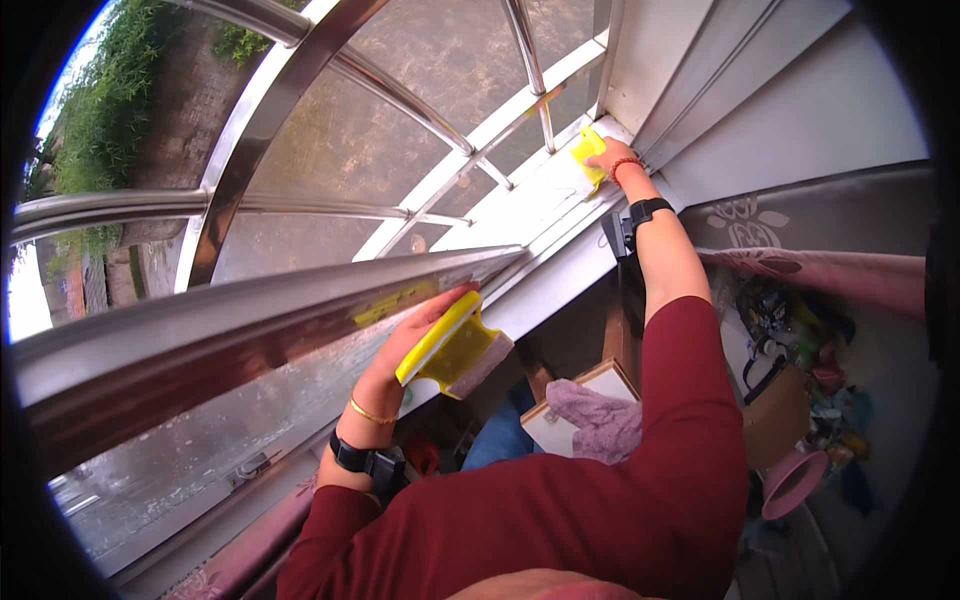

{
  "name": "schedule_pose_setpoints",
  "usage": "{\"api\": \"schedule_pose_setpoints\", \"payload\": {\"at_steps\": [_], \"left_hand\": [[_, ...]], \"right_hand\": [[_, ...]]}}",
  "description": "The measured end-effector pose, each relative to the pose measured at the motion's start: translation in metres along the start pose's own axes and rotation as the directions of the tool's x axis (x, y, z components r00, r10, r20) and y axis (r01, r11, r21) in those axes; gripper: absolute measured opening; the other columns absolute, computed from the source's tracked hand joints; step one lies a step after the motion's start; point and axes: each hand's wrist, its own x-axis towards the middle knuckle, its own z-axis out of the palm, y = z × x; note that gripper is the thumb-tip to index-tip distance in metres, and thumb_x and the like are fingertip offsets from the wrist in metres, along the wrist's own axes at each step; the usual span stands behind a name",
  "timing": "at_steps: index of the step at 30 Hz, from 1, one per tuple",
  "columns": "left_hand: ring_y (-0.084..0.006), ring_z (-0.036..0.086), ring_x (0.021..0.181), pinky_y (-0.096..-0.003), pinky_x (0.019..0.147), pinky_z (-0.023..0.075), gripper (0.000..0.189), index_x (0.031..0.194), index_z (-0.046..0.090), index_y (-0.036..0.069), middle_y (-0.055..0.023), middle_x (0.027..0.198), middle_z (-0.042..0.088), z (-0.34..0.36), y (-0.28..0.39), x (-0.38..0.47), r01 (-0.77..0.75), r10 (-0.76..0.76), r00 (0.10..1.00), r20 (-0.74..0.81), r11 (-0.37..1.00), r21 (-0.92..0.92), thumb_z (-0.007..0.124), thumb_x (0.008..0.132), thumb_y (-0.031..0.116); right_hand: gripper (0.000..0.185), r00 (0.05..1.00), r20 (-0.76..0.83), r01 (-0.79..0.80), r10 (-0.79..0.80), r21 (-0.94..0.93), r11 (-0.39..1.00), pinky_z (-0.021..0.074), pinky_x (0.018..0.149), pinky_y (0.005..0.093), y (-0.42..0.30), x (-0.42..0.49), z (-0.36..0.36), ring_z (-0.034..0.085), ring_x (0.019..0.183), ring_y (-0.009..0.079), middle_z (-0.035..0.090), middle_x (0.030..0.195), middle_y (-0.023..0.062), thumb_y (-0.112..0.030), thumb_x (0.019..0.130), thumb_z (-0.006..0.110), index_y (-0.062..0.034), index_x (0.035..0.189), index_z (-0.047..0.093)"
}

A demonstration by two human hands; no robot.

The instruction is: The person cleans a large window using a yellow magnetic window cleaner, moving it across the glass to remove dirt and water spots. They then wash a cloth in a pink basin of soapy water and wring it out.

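My left hand (409, 337) is closed around a yellow window-cleaning tool (450, 349), a two-sided sort with a pale lilac pad along its lower edge. It is right beside the edge of the window sash (270, 285). With the arm stretched out, my right hand (611, 159) grips a second yellow cleaning tool (589, 156) at the far corner of the white window sill (517, 195), outside the sash. The glass (247, 412) on the left looks wet and streaky. A black strap with a device sits on each wrist.
Metal security bars (405, 97) curve outside the window. A lilac cloth (600, 420) lies on a white-topped stool (540, 427) below. Pink curtains (847, 277) hang at the right and lower left. A pink basin (795, 484) and a pile of mixed items stand at the right.
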Motion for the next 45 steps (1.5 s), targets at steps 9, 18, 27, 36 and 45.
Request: {"api": "schedule_pose_setpoints", "payload": {"at_steps": [9, 18, 27, 36, 45], "left_hand": [[-0.0161, 0.057, 0.105, -0.0285, 0.091, 0.0454, 0.036, 0.126, 0.05, -0.001, -0.0093, 0.122, 0.056, -0.006, -0.011, 0.012, 0.083, -0.084, 0.996, -0.042, 0.996, -0.036, 0.047, 0.093, 0.012], [-0.0128, 0.06, 0.092, -0.0272, 0.079, 0.0498, 0.032, 0.118, 0.054, 0.0, -0.0073, 0.105, 0.061, 0.01, 0.012, -0.035, -0.157, 0.179, 0.976, 0.125, 0.974, -0.164, 0.051, 0.093, 0.02], [-0.0171, 0.057, 0.1, -0.031, 0.084, 0.0495, 0.039, 0.12, 0.05, 0.002, -0.01, 0.113, 0.055, 0.048, 0.038, -0.103, -0.44, 0.528, 0.842, 0.112, 0.792, -0.424, 0.056, 0.09, 0.026], [-0.0107, 0.057, 0.074, -0.0247, 0.066, 0.048, 0.025, 0.1, 0.052, 0.005, -0.0032, 0.087, 0.058, 0.106, 0.056, -0.134, -0.873, 0.853, 0.4, -0.337, 0.466, 0.143, 0.044, 0.097, 0.029], [-0.0263, 0.056, 0.077, -0.0338, 0.068, 0.0445, 0.033, 0.085, 0.058, 0.006, -0.0067, 0.081, 0.058, 0.145, 0.08, -0.126, -0.618, 0.671, -0.02, 0.741, -0.591, 0.519, 0.071, 0.073, 0.034]], "right_hand": [[0.049, 0.85, 0.311, -0.067, -0.425, 0.865, 0.498, 0.054, 0.076, 0.0349, -0.004, -0.139, -0.074, 0.062, 0.091, 0.0179, 0.061, 0.105, 0.005, -0.021, 0.078, 0.07, -0.008, 0.12, 0.05], [0.039, 0.551, -0.166, 0.108, -0.818, 0.986, -0.128, 0.0415, 0.099, 0.0502, -0.135, -0.248, -0.159, 0.048, 0.119, 0.0256, 0.058, 0.117, 0.0064, 0.002, 0.085, 0.057, -0.0113, 0.121, 0.053], [0.028, 0.068, -0.696, 0.928, -0.715, 0.307, -0.21, 0.0277, 0.11, 0.0392, -0.186, -0.348, -0.17, 0.038, 0.128, 0.0261, 0.06, 0.114, 0.0064, -0.005, 0.076, 0.069, -0.0144, 0.102, 0.066], [0.037, 0.738, -0.516, 0.441, -0.436, 0.857, -0.267, 0.0538, 0.085, 0.0502, -0.204, -0.422, -0.101, 0.052, 0.111, 0.0198, 0.053, 0.12, 0.0055, -0.004, 0.089, 0.055, -0.0134, 0.125, 0.048], [0.04, 0.625, -0.319, -0.032, -0.712, 0.901, -0.432, 0.0433, 0.096, 0.037, -0.17, -0.431, -0.054, 0.053, 0.109, 0.024, 0.053, 0.119, 0.0079, -0.025, 0.092, 0.055, -0.0102, 0.127, 0.042]]}}
